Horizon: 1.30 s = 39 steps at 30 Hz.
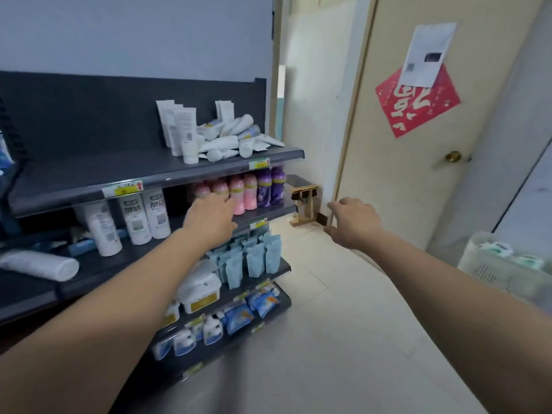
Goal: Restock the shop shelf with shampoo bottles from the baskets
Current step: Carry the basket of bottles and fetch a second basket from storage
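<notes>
A small shop: a dark tiered shelf unit [155,171] with yellow price tags [122,189] along its edges, carrying rows of toiletry bottles [251,189].

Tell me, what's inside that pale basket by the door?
The basket holds white and green packs showing above its rim. Its walls hide whatever lies deeper.

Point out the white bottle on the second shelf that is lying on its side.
The white bottle at the shelf's far left lies flat, while the other white bottles stand upright.
</notes>
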Available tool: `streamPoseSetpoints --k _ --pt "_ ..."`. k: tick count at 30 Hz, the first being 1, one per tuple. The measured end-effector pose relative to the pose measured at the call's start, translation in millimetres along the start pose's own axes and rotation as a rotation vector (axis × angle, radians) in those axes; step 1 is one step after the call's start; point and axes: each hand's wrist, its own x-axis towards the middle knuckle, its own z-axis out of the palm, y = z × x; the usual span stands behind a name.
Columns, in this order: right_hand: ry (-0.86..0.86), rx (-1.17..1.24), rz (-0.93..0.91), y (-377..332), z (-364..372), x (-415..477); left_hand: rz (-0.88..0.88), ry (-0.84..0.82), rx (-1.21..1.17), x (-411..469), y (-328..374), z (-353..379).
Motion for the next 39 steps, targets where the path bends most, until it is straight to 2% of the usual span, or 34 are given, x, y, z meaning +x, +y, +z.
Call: streamPoseSetpoints --k 4,12,29,39 --pt "-0.033 -0.031 0.117 81 17 -2 0.077 0.006 -0.066 39 78 4" --pt "-0.079 -0.041 0.286 199 43 -11 0.253 0.011 -0.076 111 199 22" --pt "-0.169 -0.052 0.644 407 96 42 0.656 0.048 -0.172 324 427 62" --pt "-0.218 -0.022 0.804 517 134 57 0.826 0.019 -0.190 406 555 94"
